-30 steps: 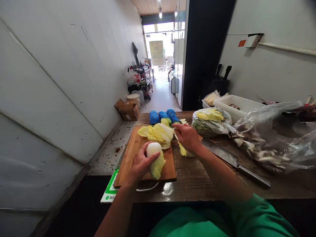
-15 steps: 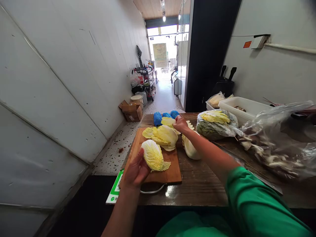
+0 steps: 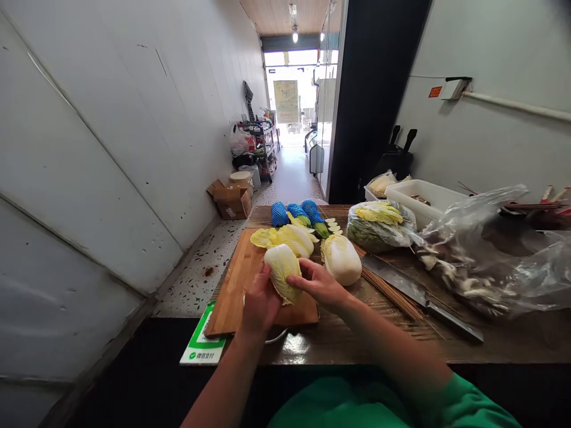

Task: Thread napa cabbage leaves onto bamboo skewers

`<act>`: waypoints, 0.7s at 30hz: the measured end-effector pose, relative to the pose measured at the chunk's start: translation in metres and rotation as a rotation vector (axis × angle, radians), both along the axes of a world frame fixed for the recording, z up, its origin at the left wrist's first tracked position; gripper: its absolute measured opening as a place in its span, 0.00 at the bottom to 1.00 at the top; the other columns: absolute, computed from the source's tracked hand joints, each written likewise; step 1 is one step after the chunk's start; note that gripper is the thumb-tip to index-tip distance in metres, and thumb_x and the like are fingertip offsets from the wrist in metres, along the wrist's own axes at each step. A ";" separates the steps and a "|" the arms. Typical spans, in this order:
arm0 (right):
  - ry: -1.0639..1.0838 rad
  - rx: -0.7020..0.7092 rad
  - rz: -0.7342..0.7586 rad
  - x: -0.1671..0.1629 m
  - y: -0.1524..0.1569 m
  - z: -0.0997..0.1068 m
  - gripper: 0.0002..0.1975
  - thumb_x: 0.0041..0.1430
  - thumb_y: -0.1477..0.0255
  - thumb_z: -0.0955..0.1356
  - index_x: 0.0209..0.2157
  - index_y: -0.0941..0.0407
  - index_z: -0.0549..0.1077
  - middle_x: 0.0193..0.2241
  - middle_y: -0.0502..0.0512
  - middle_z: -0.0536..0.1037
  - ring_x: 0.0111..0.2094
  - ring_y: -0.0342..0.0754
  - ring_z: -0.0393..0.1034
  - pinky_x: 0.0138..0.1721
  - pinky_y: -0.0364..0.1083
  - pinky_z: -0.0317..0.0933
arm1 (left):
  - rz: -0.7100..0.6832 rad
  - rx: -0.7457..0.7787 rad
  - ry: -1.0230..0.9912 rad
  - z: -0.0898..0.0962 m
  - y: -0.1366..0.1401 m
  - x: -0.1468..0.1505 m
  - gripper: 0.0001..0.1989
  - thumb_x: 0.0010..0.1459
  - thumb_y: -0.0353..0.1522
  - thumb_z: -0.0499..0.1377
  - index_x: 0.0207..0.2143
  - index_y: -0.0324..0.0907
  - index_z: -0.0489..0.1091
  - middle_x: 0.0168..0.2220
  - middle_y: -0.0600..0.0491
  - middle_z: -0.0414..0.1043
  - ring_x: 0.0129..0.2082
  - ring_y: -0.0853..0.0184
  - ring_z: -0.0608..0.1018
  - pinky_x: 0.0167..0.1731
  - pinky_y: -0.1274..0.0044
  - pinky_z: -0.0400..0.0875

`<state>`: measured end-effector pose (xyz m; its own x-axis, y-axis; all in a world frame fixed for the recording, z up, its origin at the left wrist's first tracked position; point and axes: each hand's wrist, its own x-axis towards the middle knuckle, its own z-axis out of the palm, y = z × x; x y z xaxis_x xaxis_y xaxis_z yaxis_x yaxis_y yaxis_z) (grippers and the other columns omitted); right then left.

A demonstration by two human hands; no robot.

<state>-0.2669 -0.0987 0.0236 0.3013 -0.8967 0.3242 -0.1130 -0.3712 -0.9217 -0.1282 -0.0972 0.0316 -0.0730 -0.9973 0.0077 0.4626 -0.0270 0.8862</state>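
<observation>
A small napa cabbage head [image 3: 281, 268], white at its base and yellow-green at the leaves, is between my two hands over the wooden cutting board [image 3: 234, 291]. My left hand [image 3: 261, 302] cradles it from the left and below. From the right, my right hand [image 3: 322, 285] grips its side with thumb and fingers; the fingertips behind it are hidden. Loose cabbage leaves [image 3: 292, 239] lie on the far part of the board. Another napa cabbage [image 3: 342, 261] rests on the table just right of the board.
A cleaver [image 3: 397, 279] lies across thin wooden skewers [image 3: 388, 292] at right. Behind are blue foam-netted items [image 3: 295, 210], pale slices [image 3: 332, 226] and a bagged cabbage [image 3: 379, 229]. Mushrooms in plastic [image 3: 468, 273] and a white bin [image 3: 426, 199] stand farther right.
My right hand has come back from the far leaves to the cabbage head in my left hand. The head is more upright, and the view has shifted, showing the cleaver and skewers.
</observation>
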 end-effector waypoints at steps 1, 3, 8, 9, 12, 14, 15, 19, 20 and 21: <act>-0.033 -0.011 -0.042 0.001 0.001 -0.004 0.19 0.56 0.61 0.66 0.46 0.58 0.66 0.38 0.55 0.75 0.42 0.47 0.70 0.41 0.45 0.67 | 0.043 -0.042 -0.059 -0.001 0.001 -0.003 0.23 0.56 0.42 0.54 0.52 0.43 0.63 0.53 0.47 0.66 0.56 0.56 0.65 0.51 0.68 0.65; -0.071 -0.064 -0.188 0.002 0.002 -0.009 0.23 0.53 0.65 0.68 0.49 0.56 0.62 0.44 0.58 0.72 0.45 0.48 0.68 0.44 0.48 0.66 | 0.088 -0.129 -0.156 -0.001 0.005 -0.009 0.27 0.54 0.40 0.58 0.56 0.47 0.58 0.55 0.49 0.63 0.56 0.58 0.64 0.52 0.70 0.63; 0.039 -0.277 -0.381 -0.006 0.010 -0.004 0.23 0.48 0.72 0.69 0.47 0.55 0.62 0.44 0.58 0.70 0.46 0.50 0.66 0.46 0.51 0.64 | 0.060 -0.296 -0.306 0.004 0.013 -0.010 0.34 0.49 0.31 0.63 0.57 0.46 0.54 0.54 0.47 0.62 0.53 0.60 0.68 0.51 0.70 0.65; 0.079 -0.318 -0.353 -0.010 0.012 -0.001 0.22 0.48 0.73 0.69 0.46 0.55 0.62 0.44 0.58 0.70 0.46 0.50 0.66 0.47 0.51 0.64 | 0.059 -0.300 -0.297 0.004 0.014 -0.009 0.33 0.49 0.31 0.63 0.57 0.46 0.54 0.54 0.47 0.62 0.53 0.60 0.68 0.50 0.71 0.65; 0.202 -0.426 -0.306 -0.019 0.015 0.006 0.22 0.47 0.79 0.67 0.46 0.54 0.63 0.43 0.57 0.70 0.47 0.51 0.65 0.49 0.52 0.62 | 0.058 -0.313 -0.290 0.003 0.016 -0.007 0.34 0.49 0.30 0.63 0.57 0.46 0.54 0.55 0.46 0.62 0.54 0.60 0.67 0.51 0.71 0.65; 0.278 -0.477 -0.334 -0.021 0.016 0.008 0.26 0.44 0.81 0.66 0.48 0.55 0.62 0.44 0.59 0.70 0.47 0.53 0.64 0.49 0.54 0.62 | 0.058 -0.325 -0.313 -0.001 0.016 -0.008 0.35 0.48 0.30 0.63 0.58 0.46 0.54 0.56 0.46 0.61 0.55 0.59 0.66 0.51 0.71 0.64; 0.310 -0.501 -0.362 -0.021 0.016 0.008 0.27 0.44 0.82 0.65 0.49 0.56 0.62 0.44 0.60 0.70 0.48 0.54 0.64 0.49 0.54 0.62 | 0.054 -0.331 -0.330 -0.003 0.016 -0.009 0.35 0.49 0.30 0.63 0.58 0.46 0.53 0.57 0.46 0.60 0.56 0.58 0.65 0.52 0.70 0.64; 0.399 -0.570 -0.414 -0.019 0.014 0.003 0.23 0.48 0.82 0.63 0.49 0.59 0.63 0.43 0.64 0.72 0.46 0.55 0.66 0.48 0.55 0.64 | 0.060 -0.358 -0.396 -0.011 0.017 -0.014 0.37 0.50 0.31 0.62 0.60 0.46 0.50 0.61 0.45 0.53 0.58 0.58 0.63 0.53 0.72 0.63; 0.413 -0.575 -0.414 -0.019 0.014 0.001 0.22 0.50 0.81 0.62 0.49 0.59 0.64 0.42 0.64 0.73 0.45 0.55 0.67 0.47 0.55 0.64 | 0.051 -0.354 -0.399 -0.012 0.018 -0.016 0.38 0.50 0.31 0.62 0.61 0.46 0.48 0.62 0.45 0.52 0.57 0.58 0.63 0.53 0.72 0.63; 0.429 -0.575 -0.412 -0.019 0.014 0.000 0.21 0.52 0.80 0.61 0.49 0.59 0.65 0.42 0.64 0.74 0.44 0.55 0.68 0.47 0.55 0.65 | 0.043 -0.347 -0.396 -0.013 0.019 -0.017 0.39 0.50 0.31 0.62 0.61 0.46 0.46 0.62 0.45 0.52 0.57 0.58 0.63 0.53 0.71 0.63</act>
